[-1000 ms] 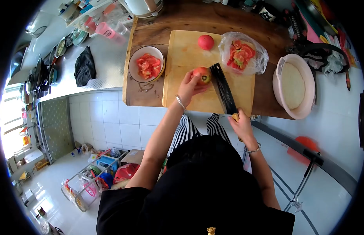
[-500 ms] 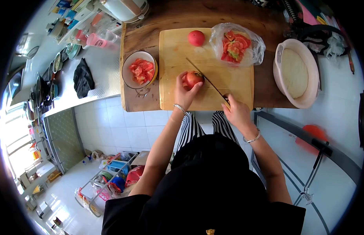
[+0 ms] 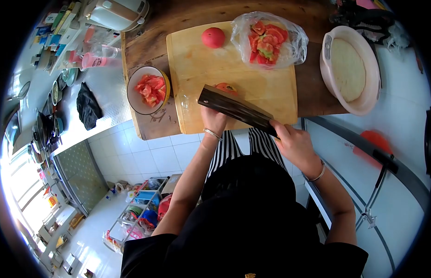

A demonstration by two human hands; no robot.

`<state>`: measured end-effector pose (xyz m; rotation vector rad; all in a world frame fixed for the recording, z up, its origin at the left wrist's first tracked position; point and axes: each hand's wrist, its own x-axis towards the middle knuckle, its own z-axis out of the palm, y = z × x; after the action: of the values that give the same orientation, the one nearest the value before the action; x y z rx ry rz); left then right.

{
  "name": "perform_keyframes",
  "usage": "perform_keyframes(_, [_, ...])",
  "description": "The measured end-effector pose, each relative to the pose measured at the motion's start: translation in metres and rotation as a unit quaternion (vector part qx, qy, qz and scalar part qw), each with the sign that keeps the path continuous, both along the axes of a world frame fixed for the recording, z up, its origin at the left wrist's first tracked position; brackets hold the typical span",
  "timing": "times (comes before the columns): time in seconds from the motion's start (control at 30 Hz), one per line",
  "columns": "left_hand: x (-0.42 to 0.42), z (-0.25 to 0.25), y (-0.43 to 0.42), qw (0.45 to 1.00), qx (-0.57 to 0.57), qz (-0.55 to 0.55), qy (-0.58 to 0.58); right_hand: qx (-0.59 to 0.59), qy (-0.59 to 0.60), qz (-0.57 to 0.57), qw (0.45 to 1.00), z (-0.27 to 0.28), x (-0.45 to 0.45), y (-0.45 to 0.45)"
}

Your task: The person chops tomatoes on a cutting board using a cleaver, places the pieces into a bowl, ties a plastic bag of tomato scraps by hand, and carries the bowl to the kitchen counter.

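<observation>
My right hand (image 3: 294, 143) grips a kitchen knife (image 3: 236, 109) by its handle. Its broad dark blade is turned flat toward me and slants up to the left over the wooden cutting board (image 3: 266, 88). Behind the blade a red tomato (image 3: 227, 88) shows only its top. My left hand (image 3: 214, 118) is at the tomato's near side, its fingers hidden by the blade, so its hold is not visible. A second whole tomato (image 3: 213, 37) rests near the board's far edge.
Left of the board stands a bowl (image 3: 128, 88) of cut tomato. A clear plastic bag (image 3: 296, 48) with tomato pieces lies at the board's far right corner. Farther right is a pale pink basin (image 3: 374, 92) holding something whitish. A kettle (image 3: 116, 11) stands at the far left.
The knife has rolled from edge-on to flat toward me, and its blade has moved left, now covering my left fingers and most of the tomato. The camera view has shifted slightly.
</observation>
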<state>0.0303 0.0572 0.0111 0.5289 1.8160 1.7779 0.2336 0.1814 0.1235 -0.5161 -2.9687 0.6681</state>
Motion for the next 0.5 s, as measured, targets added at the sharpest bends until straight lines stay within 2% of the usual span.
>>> perform_keyframes(0.07, [0.001, -0.007, -0.002, 0.997, -0.022, 0.037, 0.066, -0.007, 0.001, -0.005, 1.0, 0.002, 0.0, 0.0])
perform_keyframes(0.2, [0.002, 0.003, -0.004, 0.999, -0.046, 0.019, -0.002, -0.018, -0.012, -0.005, 1.0, 0.009, -0.002, 0.001])
perform_keyframes(0.27, [0.001, 0.0, -0.006, 0.995, -0.065, -0.008, 0.072, -0.018, -0.018, -0.004, 1.0, 0.005, -0.003, -0.001])
perform_keyframes(0.4, [0.005, 0.0, 0.0, 0.991, -0.078, 0.006, 0.107, 0.006, -0.017, -0.013, 1.0, -0.003, -0.023, -0.006])
perform_keyframes(0.5, [0.007, -0.002, 0.006, 0.988, -0.074, 0.085, 0.108, 0.012, 0.02, -0.007, 1.0, -0.016, -0.044, -0.006])
